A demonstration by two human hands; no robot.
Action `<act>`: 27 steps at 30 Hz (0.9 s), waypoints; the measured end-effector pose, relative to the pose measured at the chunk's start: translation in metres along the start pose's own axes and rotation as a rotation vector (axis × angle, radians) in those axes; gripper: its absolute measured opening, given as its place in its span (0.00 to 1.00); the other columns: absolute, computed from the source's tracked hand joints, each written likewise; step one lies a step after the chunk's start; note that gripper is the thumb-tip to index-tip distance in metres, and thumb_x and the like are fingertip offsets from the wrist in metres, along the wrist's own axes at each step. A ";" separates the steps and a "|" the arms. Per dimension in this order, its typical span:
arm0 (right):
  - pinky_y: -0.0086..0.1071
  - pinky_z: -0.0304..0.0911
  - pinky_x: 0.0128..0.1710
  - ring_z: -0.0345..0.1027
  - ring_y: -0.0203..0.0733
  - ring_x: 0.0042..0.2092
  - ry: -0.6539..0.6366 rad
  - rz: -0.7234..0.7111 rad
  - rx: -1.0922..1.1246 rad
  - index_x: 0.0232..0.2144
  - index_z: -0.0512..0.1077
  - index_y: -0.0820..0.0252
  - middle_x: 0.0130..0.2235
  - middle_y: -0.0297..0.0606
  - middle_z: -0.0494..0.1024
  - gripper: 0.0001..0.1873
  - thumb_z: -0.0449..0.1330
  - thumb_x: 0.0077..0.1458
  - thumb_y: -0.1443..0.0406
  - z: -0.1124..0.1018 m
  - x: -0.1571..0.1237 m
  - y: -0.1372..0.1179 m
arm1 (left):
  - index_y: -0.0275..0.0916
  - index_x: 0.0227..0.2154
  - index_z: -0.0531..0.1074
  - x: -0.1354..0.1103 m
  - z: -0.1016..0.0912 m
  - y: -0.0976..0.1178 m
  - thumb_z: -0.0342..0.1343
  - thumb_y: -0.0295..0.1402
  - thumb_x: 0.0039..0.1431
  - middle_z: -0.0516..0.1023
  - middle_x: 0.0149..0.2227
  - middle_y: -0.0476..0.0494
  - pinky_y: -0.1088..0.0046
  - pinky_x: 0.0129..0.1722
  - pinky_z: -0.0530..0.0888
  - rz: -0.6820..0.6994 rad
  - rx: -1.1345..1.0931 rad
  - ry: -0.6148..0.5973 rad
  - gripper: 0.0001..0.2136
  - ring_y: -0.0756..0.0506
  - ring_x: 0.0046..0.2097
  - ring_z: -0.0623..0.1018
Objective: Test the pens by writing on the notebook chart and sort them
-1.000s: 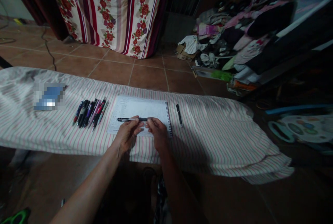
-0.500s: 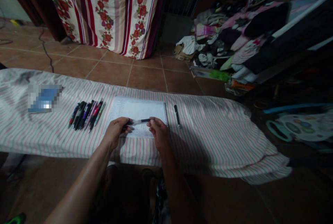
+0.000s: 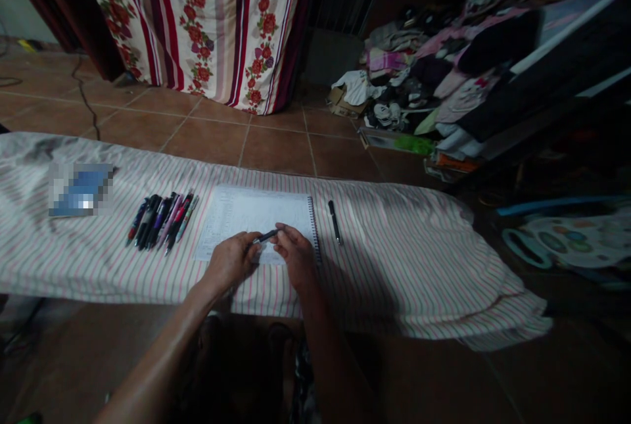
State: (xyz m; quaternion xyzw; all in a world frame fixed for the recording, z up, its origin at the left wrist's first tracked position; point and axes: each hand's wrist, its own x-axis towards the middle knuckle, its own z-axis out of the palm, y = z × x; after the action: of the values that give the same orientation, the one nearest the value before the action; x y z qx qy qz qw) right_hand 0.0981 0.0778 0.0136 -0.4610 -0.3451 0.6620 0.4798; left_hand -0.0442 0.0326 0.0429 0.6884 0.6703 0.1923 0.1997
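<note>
Both of my hands meet over the near edge of a spiral notebook (image 3: 256,213) lying on a striped cloth. My left hand (image 3: 231,263) and my right hand (image 3: 294,254) each pinch one end of a dark pen (image 3: 265,236), which points up to the right between them. A row of several pens (image 3: 158,221) lies left of the notebook. One black pen (image 3: 334,221) lies alone just right of the spiral binding.
The striped cloth (image 3: 404,266) covers a long low surface. A blue flat object (image 3: 81,188) rests at its far left. Behind are tiled floor (image 3: 276,144), a flowered curtain (image 3: 211,23) and a heap of clothes (image 3: 434,75) at right.
The pen between my hands has been drawn in from the left; less of it shows, and it has tilted from level to slanting. My hands have closed toward each other.
</note>
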 end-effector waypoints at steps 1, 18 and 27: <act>0.29 0.64 0.32 0.71 0.36 0.33 0.004 0.005 0.014 0.36 0.73 0.60 0.31 0.36 0.76 0.19 0.64 0.40 0.57 0.000 0.000 0.000 | 0.39 0.47 0.68 0.000 0.000 0.001 0.42 0.34 0.60 0.76 0.40 0.42 0.71 0.38 0.69 0.001 0.041 0.004 0.16 0.44 0.40 0.75; 0.26 0.59 0.26 0.64 0.32 0.26 0.088 0.018 -0.175 0.28 0.74 0.62 0.26 0.34 0.74 0.17 0.63 0.40 0.54 -0.001 0.003 0.000 | 0.44 0.48 0.66 -0.003 0.001 0.014 0.39 0.35 0.62 0.73 0.36 0.45 0.73 0.28 0.64 -0.001 0.316 -0.006 0.16 0.46 0.35 0.74; 0.27 0.55 0.26 0.59 0.32 0.24 0.126 -0.032 -0.172 0.25 0.75 0.61 0.22 0.31 0.73 0.13 0.63 0.38 0.57 -0.002 0.007 0.001 | 0.44 0.46 0.66 -0.003 0.001 0.018 0.38 0.33 0.61 0.74 0.37 0.45 0.73 0.28 0.64 -0.006 0.324 -0.036 0.15 0.46 0.36 0.75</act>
State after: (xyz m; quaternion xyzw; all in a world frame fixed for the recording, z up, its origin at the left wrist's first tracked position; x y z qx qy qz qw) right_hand 0.0992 0.0844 0.0098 -0.5358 -0.3772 0.5915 0.4698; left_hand -0.0282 0.0290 0.0520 0.7131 0.6907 0.0688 0.0988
